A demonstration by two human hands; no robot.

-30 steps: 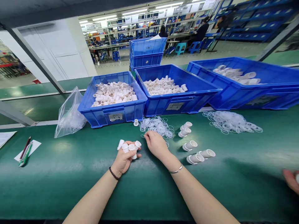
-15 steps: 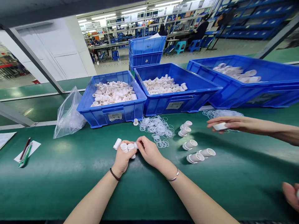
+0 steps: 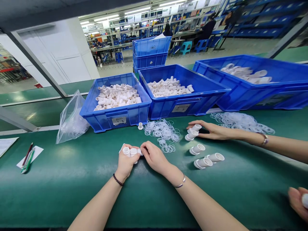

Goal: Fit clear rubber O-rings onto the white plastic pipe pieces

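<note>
Bunched in my left hand (image 3: 125, 164) are several short white plastic pipe fittings (image 3: 126, 151), their round open ends facing up. My right hand (image 3: 155, 156) is closed in a pinch at the end of the rightmost fitting (image 3: 139, 152), beside the left thumb; whether a thin ring is between those fingertips is hidden. Beyond my right hand lies a loose pile of clear rings (image 3: 163, 131). One small fitting (image 3: 140, 126) stands alone by the left bin.
Blue bins (image 3: 115, 120) of white fittings line the back. To the right, several fittings (image 3: 203, 163) stand on the green table (image 3: 96, 195). A co-worker's hand (image 3: 211, 131) reaches in; another hand (image 3: 298, 202) holds a white piece. Left are a plastic bag (image 3: 72, 120) and pens (image 3: 28, 160).
The co-worker's far hand has moved left and down to the standing fittings, uncovering the second ring pile. My hands stay together at nearly the same spot, still around the fittings.
</note>
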